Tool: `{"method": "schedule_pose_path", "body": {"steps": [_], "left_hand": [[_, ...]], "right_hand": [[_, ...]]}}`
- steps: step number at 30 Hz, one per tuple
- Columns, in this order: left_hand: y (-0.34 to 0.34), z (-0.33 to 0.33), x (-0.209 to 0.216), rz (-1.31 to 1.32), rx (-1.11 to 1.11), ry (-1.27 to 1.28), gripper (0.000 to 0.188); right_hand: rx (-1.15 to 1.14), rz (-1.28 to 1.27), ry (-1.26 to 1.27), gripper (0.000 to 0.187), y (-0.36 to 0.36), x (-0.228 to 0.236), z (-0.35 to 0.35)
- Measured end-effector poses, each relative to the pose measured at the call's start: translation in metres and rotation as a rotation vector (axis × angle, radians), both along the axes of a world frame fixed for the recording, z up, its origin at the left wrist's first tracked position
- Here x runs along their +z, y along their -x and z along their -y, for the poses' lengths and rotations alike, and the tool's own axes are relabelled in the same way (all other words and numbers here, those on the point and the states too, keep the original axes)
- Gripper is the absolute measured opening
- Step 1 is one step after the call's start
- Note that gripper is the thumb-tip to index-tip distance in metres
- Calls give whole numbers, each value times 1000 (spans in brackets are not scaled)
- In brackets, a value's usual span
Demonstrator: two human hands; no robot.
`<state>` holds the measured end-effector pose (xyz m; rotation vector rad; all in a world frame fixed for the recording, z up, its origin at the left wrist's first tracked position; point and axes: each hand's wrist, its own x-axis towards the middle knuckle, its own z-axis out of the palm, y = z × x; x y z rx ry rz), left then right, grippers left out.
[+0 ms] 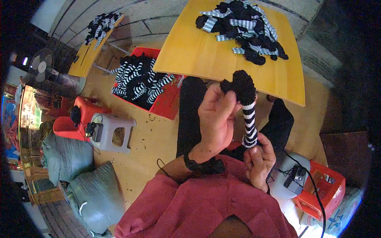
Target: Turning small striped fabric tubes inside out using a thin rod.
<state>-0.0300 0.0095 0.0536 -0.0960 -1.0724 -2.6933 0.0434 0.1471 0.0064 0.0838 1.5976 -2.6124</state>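
Observation:
Above my lap I hold up a knitted tube point(249, 121) with black and white stripes and a thick black fuzzy end. My left hand point(216, 115) is closed on the black part, thumb and fingers pinching a tuft at its side. Lower down, my right hand point(260, 160) grips the striped end between thumb and fingers. Just ahead stands a yellow wooden table point(190, 47), bearing a heap of black fuzzy pieces with grey-and-white striped parts point(246, 29). To its left, a red crate point(168, 107) contains many similar striped tubes point(139, 79).
At left are a grey plastic stool point(113, 127), a red stool point(65, 125) and stuffed green sacks point(95, 198). A second table point(81, 63) with striped pieces and a fan point(41, 65) stand farther back. On my right, a black cable point(317, 194) hangs past a red crate point(323, 190).

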Motion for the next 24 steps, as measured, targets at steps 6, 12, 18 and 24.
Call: {"method": "schedule_pose_path", "body": {"steps": [6,12,18,24], "left_hand": [[-17,-13,-4,-123,-32,71,20],[-14,-17,-9,-116,-68,67,23],[6,4,13,-61,-245,-121,42],[11,17,17,5,-234,-191,24]], "right_hand": [[162,132,281,38,8,14,1],[189,161,373,39,12,13,7],[-58,-190,-219,27,3,-16,-1],[-54,-119,-301,27,-1,-13,2]]}}
